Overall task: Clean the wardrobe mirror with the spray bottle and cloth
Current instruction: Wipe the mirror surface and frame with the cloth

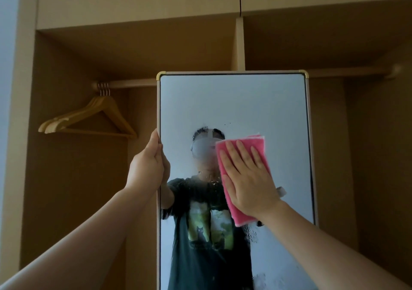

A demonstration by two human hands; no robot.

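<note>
A tall mirror (pixel 234 102) in a pale frame with gold corners stands out from the open wardrobe, its glass streaked with spray droplets around the middle. My left hand (pixel 148 162) grips the mirror's left edge at mid-height. My right hand (pixel 247 178) lies flat, fingers spread, pressing a pink cloth (pixel 242 217) against the glass right of centre. The cloth shows above my fingertips and below my palm. No spray bottle is in view. The glass reflects a person in a dark printed T-shirt.
The wooden wardrobe (pixel 138 6) is open behind the mirror, with a divider post above it. Several wooden hangers (pixel 89 118) hang on the left rail (pixel 131 83). Another rail (pixel 347 72) runs across the right compartment.
</note>
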